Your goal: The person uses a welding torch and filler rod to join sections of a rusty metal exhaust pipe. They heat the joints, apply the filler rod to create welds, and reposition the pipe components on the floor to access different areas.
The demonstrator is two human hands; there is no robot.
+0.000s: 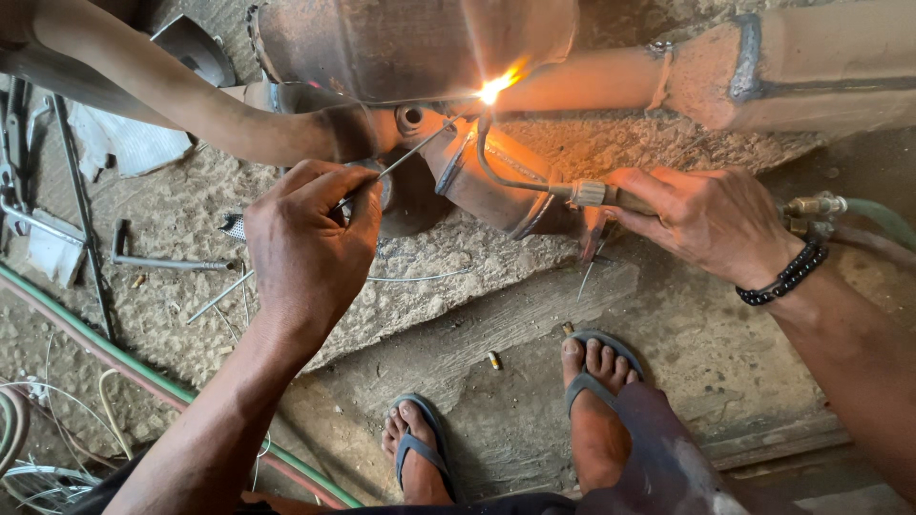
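My left hand [310, 238] pinches a thin metal filler rod [410, 157] whose tip points up toward a bright flame [491, 91]. My right hand [706, 219] grips the brass handle of a gas torch [534, 181]; its curved nozzle rises to the flame. The flame plays on a joint of a rusty exhaust pipe assembly [611, 81] lying across the top of the view, next to a large muffler body [410, 43]. A black bead bracelet [787, 277] is on my right wrist.
My feet in grey flip-flops [601, 358] stand on rough concrete. Green and red hoses [143, 377] run along the left floor; another green hose [883, 217] leaves the torch at right. Loose wire rods [420, 278], an L-shaped tool [162, 259] and coiled wire [38, 472] lie around.
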